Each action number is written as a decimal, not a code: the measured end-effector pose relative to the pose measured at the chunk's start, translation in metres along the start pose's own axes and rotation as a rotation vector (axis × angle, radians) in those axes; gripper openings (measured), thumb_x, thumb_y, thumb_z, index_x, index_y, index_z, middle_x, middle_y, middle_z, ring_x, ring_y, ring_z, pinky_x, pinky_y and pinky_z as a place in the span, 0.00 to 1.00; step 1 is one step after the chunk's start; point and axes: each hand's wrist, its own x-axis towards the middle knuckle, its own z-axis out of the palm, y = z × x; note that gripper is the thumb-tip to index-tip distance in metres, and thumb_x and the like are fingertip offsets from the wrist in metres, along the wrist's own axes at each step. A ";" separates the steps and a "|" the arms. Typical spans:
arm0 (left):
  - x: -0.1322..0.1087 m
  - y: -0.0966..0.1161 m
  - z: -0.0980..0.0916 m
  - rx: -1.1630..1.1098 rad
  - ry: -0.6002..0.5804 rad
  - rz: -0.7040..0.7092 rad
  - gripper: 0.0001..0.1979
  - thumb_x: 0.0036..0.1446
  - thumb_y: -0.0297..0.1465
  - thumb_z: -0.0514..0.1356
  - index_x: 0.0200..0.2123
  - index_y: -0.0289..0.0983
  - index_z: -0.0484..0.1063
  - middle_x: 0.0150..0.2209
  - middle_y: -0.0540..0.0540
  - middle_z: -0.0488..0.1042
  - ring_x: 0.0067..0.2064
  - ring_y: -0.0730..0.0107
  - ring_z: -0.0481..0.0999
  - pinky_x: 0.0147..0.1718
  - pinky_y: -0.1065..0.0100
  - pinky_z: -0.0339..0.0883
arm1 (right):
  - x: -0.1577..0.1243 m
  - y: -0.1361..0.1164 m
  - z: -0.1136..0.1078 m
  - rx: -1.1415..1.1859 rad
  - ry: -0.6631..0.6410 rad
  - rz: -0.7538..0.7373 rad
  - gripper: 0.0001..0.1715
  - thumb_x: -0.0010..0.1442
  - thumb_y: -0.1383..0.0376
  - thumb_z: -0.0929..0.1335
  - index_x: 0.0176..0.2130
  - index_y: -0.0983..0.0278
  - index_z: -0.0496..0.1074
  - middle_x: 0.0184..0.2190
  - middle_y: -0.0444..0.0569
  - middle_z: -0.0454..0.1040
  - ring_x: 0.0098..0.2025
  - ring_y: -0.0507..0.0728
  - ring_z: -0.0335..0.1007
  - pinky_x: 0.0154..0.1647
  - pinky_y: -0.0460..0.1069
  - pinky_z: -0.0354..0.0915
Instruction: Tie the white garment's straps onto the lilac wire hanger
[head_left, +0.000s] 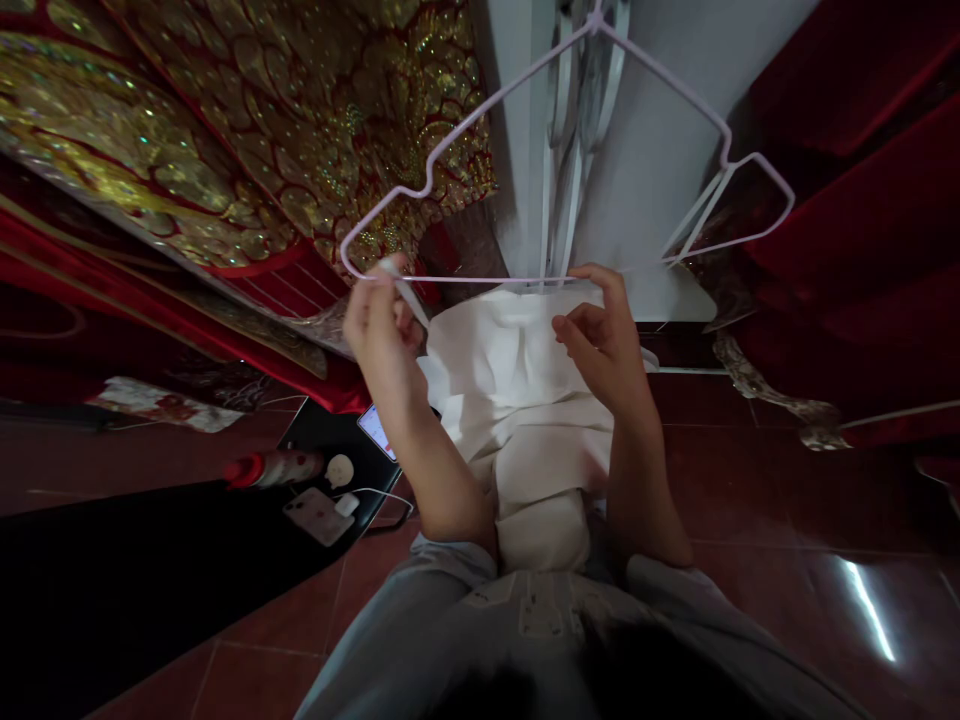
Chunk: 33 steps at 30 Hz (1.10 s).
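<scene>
A thin pale wire hanger (480, 120) hangs in front of me, its hook up at the top of the view. A white garment (517, 400) drapes from the hanger's bottom bar down toward my lap. My left hand (382, 320) is closed around a white strap of the garment at the bar's left end. My right hand (600, 335) pinches the garment's upper edge at the bar, fingers curled. More white straps (694, 225) loop over the hanger's right shoulder.
Red and gold sequined fabric (247, 120) hangs at upper left, dark red velvet cloth (862, 200) at right. A black surface (150, 560) at lower left carries a phone (319, 515), a charger, a red-capped bottle (270, 468) and a second lit phone (375, 432). The floor is glossy red tile (787, 520).
</scene>
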 end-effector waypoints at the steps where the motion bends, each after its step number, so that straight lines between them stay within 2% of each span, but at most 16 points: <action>1: -0.004 -0.003 0.004 0.001 -0.045 -0.025 0.24 0.75 0.58 0.73 0.44 0.43 0.86 0.26 0.52 0.60 0.24 0.72 0.59 0.23 0.65 0.42 | -0.001 0.000 0.002 0.000 -0.006 -0.007 0.29 0.73 0.48 0.78 0.66 0.49 0.72 0.29 0.36 0.69 0.29 0.53 0.65 0.28 0.49 0.59; 5: -0.014 0.000 0.027 -0.068 -0.067 -0.030 0.32 0.70 0.68 0.71 0.37 0.44 0.81 0.36 0.44 0.79 0.23 0.71 0.55 0.22 0.60 0.43 | -0.001 0.000 0.008 -0.019 0.015 -0.089 0.27 0.73 0.48 0.77 0.65 0.49 0.73 0.30 0.37 0.71 0.30 0.55 0.70 0.31 0.50 0.65; 7: -0.014 0.001 0.031 -0.052 -0.077 -0.005 0.34 0.71 0.71 0.67 0.37 0.46 0.79 0.40 0.41 0.82 0.24 0.68 0.61 0.24 0.58 0.51 | 0.005 0.002 0.002 -0.013 0.212 -0.182 0.22 0.74 0.49 0.75 0.62 0.50 0.74 0.29 0.37 0.70 0.28 0.54 0.67 0.30 0.51 0.65; 9: -0.013 -0.002 0.028 0.002 -0.101 0.014 0.35 0.72 0.73 0.62 0.39 0.47 0.78 0.39 0.40 0.82 0.28 0.61 0.70 0.29 0.55 0.58 | 0.015 0.006 -0.012 0.003 0.505 -0.264 0.16 0.74 0.52 0.74 0.57 0.51 0.73 0.26 0.37 0.67 0.25 0.53 0.62 0.28 0.51 0.60; 11: -0.011 -0.006 0.025 0.045 -0.104 0.029 0.36 0.73 0.74 0.58 0.39 0.48 0.78 0.38 0.39 0.81 0.29 0.57 0.73 0.31 0.54 0.59 | 0.029 0.008 -0.032 0.008 0.669 -0.271 0.13 0.73 0.55 0.73 0.55 0.52 0.74 0.24 0.37 0.66 0.23 0.52 0.58 0.25 0.51 0.55; 12: -0.011 -0.007 0.024 0.056 -0.098 0.036 0.36 0.73 0.74 0.58 0.39 0.48 0.77 0.38 0.39 0.81 0.29 0.57 0.72 0.31 0.54 0.57 | 0.035 0.008 -0.044 0.005 0.656 -0.241 0.12 0.72 0.55 0.74 0.53 0.53 0.76 0.23 0.38 0.66 0.23 0.52 0.57 0.24 0.51 0.52; 15: -0.011 -0.009 0.025 0.069 -0.085 0.041 0.37 0.72 0.75 0.59 0.38 0.47 0.76 0.40 0.39 0.82 0.26 0.61 0.68 0.29 0.54 0.52 | 0.053 -0.001 -0.074 -0.024 0.389 -0.092 0.08 0.69 0.56 0.77 0.45 0.55 0.80 0.21 0.38 0.64 0.22 0.50 0.53 0.23 0.51 0.46; 16: -0.011 -0.008 0.025 0.068 -0.087 0.036 0.37 0.71 0.76 0.59 0.38 0.47 0.75 0.40 0.40 0.82 0.26 0.61 0.68 0.29 0.55 0.53 | 0.058 -0.005 -0.082 -0.022 0.303 -0.072 0.08 0.69 0.57 0.78 0.43 0.56 0.80 0.21 0.38 0.63 0.21 0.49 0.51 0.22 0.51 0.45; 18: -0.011 -0.006 0.027 0.062 -0.092 0.027 0.37 0.70 0.76 0.60 0.38 0.47 0.74 0.40 0.40 0.81 0.28 0.60 0.71 0.29 0.55 0.55 | 0.069 -0.010 -0.095 0.010 0.234 -0.106 0.09 0.70 0.56 0.78 0.44 0.56 0.80 0.21 0.37 0.60 0.21 0.49 0.47 0.22 0.52 0.43; 20: -0.011 -0.005 0.027 0.062 -0.094 0.022 0.37 0.70 0.76 0.60 0.39 0.47 0.74 0.39 0.40 0.81 0.30 0.58 0.73 0.30 0.54 0.58 | 0.080 -0.010 -0.109 0.065 0.267 -0.165 0.12 0.75 0.53 0.74 0.52 0.55 0.81 0.24 0.38 0.59 0.21 0.50 0.45 0.22 0.52 0.43; 22: -0.011 -0.004 0.026 0.076 -0.092 0.021 0.38 0.70 0.76 0.59 0.39 0.47 0.74 0.39 0.39 0.80 0.30 0.56 0.74 0.30 0.54 0.59 | 0.088 -0.005 -0.122 0.128 0.370 -0.211 0.16 0.79 0.52 0.69 0.59 0.53 0.80 0.28 0.39 0.59 0.21 0.50 0.43 0.22 0.52 0.44; 24: -0.011 -0.004 0.025 0.080 -0.084 0.018 0.38 0.69 0.77 0.59 0.38 0.47 0.74 0.39 0.39 0.81 0.31 0.56 0.74 0.30 0.54 0.59 | 0.087 0.002 -0.130 0.187 0.507 -0.269 0.18 0.78 0.53 0.66 0.58 0.53 0.80 0.30 0.40 0.58 0.21 0.50 0.42 0.22 0.52 0.43; 26: -0.011 -0.006 0.026 0.061 -0.075 0.015 0.38 0.69 0.77 0.60 0.38 0.47 0.75 0.40 0.39 0.81 0.31 0.56 0.75 0.30 0.55 0.60 | 0.076 0.008 -0.127 0.214 0.613 -0.339 0.15 0.74 0.54 0.68 0.53 0.54 0.82 0.28 0.41 0.59 0.21 0.50 0.43 0.22 0.50 0.40; 29: -0.012 -0.011 0.028 0.028 -0.065 0.008 0.36 0.70 0.75 0.63 0.39 0.46 0.77 0.43 0.38 0.82 0.33 0.56 0.77 0.31 0.56 0.63 | 0.050 0.008 -0.099 0.175 0.640 -0.436 0.09 0.71 0.55 0.74 0.45 0.56 0.83 0.24 0.39 0.59 0.20 0.49 0.43 0.21 0.49 0.36; 31: -0.013 -0.014 0.029 0.017 -0.074 0.002 0.35 0.70 0.73 0.65 0.39 0.45 0.77 0.43 0.39 0.82 0.32 0.58 0.76 0.30 0.57 0.63 | 0.036 0.003 -0.072 0.135 0.561 -0.423 0.11 0.69 0.53 0.78 0.44 0.57 0.85 0.21 0.38 0.62 0.19 0.48 0.45 0.19 0.48 0.38; 33: -0.014 -0.016 0.029 0.015 -0.089 -0.002 0.36 0.70 0.73 0.65 0.39 0.45 0.78 0.44 0.40 0.82 0.32 0.60 0.75 0.30 0.58 0.64 | 0.027 -0.004 -0.048 0.070 0.386 -0.315 0.18 0.72 0.46 0.78 0.48 0.55 0.87 0.22 0.39 0.68 0.19 0.50 0.49 0.19 0.49 0.47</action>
